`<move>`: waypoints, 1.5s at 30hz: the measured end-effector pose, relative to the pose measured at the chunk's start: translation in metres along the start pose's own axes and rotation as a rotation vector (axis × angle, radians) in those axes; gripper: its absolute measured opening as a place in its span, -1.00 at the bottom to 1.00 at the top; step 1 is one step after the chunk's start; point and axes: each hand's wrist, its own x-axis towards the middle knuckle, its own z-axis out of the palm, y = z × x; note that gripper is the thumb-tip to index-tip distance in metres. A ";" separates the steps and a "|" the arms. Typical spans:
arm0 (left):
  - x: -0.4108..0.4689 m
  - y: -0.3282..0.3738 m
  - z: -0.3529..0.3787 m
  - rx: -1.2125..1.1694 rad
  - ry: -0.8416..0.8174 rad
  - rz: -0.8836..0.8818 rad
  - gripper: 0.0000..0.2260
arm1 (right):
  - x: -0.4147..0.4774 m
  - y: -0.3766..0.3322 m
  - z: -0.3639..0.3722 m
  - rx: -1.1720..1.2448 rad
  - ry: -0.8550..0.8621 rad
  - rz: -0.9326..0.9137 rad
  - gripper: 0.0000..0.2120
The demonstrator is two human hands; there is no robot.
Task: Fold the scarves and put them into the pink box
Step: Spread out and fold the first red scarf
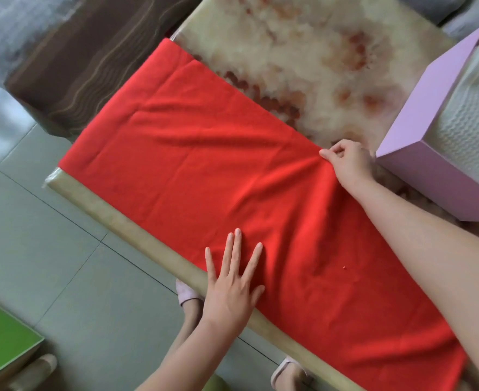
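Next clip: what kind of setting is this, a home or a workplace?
Most likely a home living room. A marble-look table, bearing the red scarf, stands on a grey tiled floor. What looks like a brown striped upholstered seat sits beside it, and the person wears soft slippers.

No writing, label, brand mark, number or sign can be read anywhere in the view. The red scarf is plain cloth. The outer walls of the pink box are a plain flat colour. The table top carries only a blotchy marbled pattern.
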 end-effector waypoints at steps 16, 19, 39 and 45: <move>-0.004 0.023 0.017 0.046 -0.068 0.054 -0.31 | -0.018 0.045 -0.016 -0.127 0.031 -0.084 -0.69; -0.004 0.026 0.016 0.027 -0.043 0.040 -0.33 | -0.024 0.055 -0.018 -0.056 -0.046 -0.073 -0.63; -0.042 0.133 0.045 -0.024 -0.113 0.253 -0.44 | -0.055 0.159 -0.072 -0.096 -0.271 -0.085 -0.59; -0.045 0.148 0.054 0.044 -0.169 0.269 -0.30 | -0.059 0.205 -0.081 -0.058 -0.048 -0.048 -0.75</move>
